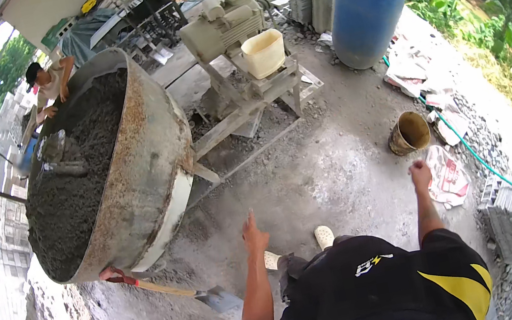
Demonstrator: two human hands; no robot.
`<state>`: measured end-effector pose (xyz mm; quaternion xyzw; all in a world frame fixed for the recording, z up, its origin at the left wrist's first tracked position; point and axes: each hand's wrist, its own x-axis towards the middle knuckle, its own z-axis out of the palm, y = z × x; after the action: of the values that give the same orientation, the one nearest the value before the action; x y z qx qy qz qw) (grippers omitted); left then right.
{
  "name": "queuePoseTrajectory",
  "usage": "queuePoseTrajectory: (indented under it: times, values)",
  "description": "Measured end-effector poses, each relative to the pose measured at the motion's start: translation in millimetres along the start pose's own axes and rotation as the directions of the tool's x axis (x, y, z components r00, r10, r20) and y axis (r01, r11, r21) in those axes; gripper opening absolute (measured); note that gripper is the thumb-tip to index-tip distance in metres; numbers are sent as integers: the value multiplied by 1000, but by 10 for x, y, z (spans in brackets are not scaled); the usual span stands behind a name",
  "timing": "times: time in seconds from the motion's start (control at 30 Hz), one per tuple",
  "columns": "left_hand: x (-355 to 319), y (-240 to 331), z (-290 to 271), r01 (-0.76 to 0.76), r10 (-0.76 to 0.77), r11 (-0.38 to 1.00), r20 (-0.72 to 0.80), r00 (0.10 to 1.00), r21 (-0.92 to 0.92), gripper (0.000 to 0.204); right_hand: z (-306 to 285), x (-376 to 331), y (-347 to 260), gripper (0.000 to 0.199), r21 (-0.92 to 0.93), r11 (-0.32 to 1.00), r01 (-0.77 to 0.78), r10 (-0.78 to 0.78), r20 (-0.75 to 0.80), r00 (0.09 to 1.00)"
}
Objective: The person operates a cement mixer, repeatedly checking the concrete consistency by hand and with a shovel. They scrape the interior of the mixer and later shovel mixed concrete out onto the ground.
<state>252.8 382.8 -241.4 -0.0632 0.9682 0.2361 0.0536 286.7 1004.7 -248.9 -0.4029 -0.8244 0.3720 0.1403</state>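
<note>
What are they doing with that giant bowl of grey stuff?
A person stands on the concrete floor with both hands empty, left hand open, right hand loosely closed. Beside them, the big rusty round mixer pan is full of dark grey gravelly mix. Another person leans over its far rim. A wooden-handled shovel lies below the pan.

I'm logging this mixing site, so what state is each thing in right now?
Left hand: empty, fingers open.
Right hand: closed in a loose fist, holds nothing visible.
Mixer drum: filled with dark grey mix.
Shovel: lying on the ground.
Brown bucket: upright, open.
Blue barrel: upright, lid off.
Cream tub: upright on the frame.
</note>
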Motion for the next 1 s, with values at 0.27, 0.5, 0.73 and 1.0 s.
queuePoseTrajectory:
  times: [0.27,0.5,0.73,1.0]
  values:
    - [-1394,-797,773,663,-286,736,825,487,-137,78,1189,-1644,161,80,4,1000,19,-3,999,-46]
    - [-2480,-29,-212,844,-425,-46,775,467,-534,55,1721,-800,-1260,80,-367,726,582,533,835,-137]
    - [-3128,-577,147,807,-442,-211,790,425,-552,47,2336,-1595,-1255,96,-332,709,622,629,698,-343]
    - [-3135,-1501,488,802,-404,-264,816,413,-537,38,3258,-2142,-1921,30,285,341,896,443,792,-421]
